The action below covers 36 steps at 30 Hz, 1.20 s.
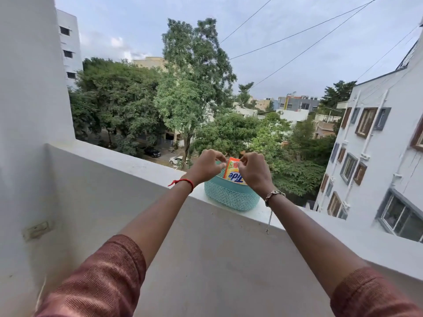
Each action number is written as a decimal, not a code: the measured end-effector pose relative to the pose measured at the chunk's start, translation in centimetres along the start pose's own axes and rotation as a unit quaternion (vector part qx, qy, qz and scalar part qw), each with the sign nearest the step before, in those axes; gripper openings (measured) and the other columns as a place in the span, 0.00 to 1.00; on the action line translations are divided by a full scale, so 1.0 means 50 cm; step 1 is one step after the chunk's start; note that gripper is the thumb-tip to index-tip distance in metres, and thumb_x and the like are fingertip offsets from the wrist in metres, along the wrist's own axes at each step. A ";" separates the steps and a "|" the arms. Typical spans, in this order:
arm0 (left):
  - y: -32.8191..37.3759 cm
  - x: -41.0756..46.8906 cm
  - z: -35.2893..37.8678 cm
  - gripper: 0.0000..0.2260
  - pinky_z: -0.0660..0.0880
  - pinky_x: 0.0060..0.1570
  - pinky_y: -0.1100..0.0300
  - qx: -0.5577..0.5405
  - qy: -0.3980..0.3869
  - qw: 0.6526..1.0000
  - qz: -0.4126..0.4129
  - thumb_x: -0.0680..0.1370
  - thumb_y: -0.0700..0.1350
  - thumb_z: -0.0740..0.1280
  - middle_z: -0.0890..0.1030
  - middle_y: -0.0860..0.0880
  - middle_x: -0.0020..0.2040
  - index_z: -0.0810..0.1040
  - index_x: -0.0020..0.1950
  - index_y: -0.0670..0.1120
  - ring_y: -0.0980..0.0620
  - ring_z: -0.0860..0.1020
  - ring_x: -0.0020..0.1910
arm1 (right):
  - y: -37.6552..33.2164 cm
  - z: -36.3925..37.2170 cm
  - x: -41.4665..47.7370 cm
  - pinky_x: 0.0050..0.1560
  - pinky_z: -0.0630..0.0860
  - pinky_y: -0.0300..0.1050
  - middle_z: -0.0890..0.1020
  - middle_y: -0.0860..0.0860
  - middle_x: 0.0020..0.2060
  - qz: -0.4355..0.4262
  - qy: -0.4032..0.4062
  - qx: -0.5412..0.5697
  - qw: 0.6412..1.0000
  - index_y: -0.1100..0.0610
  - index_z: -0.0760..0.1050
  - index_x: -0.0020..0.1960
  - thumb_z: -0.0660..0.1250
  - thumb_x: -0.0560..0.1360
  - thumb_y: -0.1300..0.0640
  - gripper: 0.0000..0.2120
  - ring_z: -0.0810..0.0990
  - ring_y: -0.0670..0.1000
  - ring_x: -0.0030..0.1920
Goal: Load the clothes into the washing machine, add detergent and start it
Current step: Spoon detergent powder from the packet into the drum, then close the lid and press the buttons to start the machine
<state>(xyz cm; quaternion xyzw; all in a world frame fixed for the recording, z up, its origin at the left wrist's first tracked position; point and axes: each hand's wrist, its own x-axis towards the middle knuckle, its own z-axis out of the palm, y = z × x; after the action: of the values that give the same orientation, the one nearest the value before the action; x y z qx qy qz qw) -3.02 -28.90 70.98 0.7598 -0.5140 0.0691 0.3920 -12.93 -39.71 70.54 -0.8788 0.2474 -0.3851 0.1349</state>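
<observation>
Sleeved arms out, left hand and right hand pinch the Tide sachet; a slow, small tear should avoid spills.

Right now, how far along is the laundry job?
Done: nothing I can confirm; no washing machine or clothes in view. In hand: the left hand and right hand pinch the top of the Tide sachet at the teal basket on the balcony ledge. Left, as far as shown: loading clothes, adding detergent, starting.

Above the teal basket on the parapet surface, the left hand and right hand pinch the top of an orange detergent sachet.
</observation>
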 end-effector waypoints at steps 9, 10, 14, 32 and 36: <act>0.002 -0.344 -0.007 0.10 0.75 0.55 0.56 0.024 0.037 0.994 -0.097 0.75 0.41 0.65 0.83 0.43 0.52 0.81 0.54 0.39 0.48 0.80 0.52 | -0.113 0.003 -0.285 0.40 0.73 0.51 0.83 0.64 0.42 -0.101 -0.059 0.041 0.992 0.66 0.78 0.45 0.62 0.75 0.59 0.10 0.80 0.64 0.44; 0.002 -0.390 -0.011 0.11 0.75 0.55 0.55 0.032 0.037 0.993 -0.111 0.75 0.42 0.65 0.83 0.44 0.53 0.80 0.55 0.40 0.48 0.80 0.53 | -0.129 0.004 -0.322 0.41 0.73 0.51 0.83 0.63 0.43 -0.113 -0.067 0.052 0.990 0.65 0.79 0.45 0.63 0.75 0.59 0.10 0.80 0.63 0.44; 0.010 -0.555 -0.047 0.11 0.75 0.54 0.51 0.084 0.056 0.984 -0.145 0.76 0.46 0.64 0.82 0.47 0.54 0.80 0.55 0.44 0.48 0.79 0.54 | -0.189 0.023 -0.444 0.44 0.74 0.52 0.83 0.61 0.43 -0.160 -0.103 0.085 0.978 0.63 0.79 0.44 0.62 0.75 0.58 0.10 0.80 0.62 0.45; 0.085 -1.284 -0.416 0.09 0.74 0.52 0.59 0.207 0.120 0.909 -0.342 0.76 0.44 0.64 0.83 0.48 0.50 0.80 0.52 0.45 0.50 0.79 0.49 | -0.629 0.064 -0.969 0.34 0.66 0.45 0.80 0.59 0.34 -0.321 -0.215 0.195 0.902 0.64 0.74 0.34 0.65 0.74 0.63 0.10 0.78 0.63 0.35; 0.121 -1.436 -0.489 0.08 0.71 0.54 0.62 0.217 0.144 0.886 -0.385 0.75 0.43 0.65 0.83 0.50 0.51 0.81 0.52 0.45 0.52 0.79 0.52 | -0.717 0.041 -1.077 0.34 0.72 0.48 0.80 0.59 0.36 -0.337 -0.238 0.198 0.889 0.64 0.76 0.35 0.64 0.75 0.60 0.11 0.79 0.63 0.36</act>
<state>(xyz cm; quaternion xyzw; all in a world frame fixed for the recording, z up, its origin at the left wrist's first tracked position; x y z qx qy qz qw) -33.95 38.59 54.39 0.9457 -0.0916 0.1312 0.2830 -30.81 19.56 51.65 -0.9298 -0.1846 -0.2274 0.2230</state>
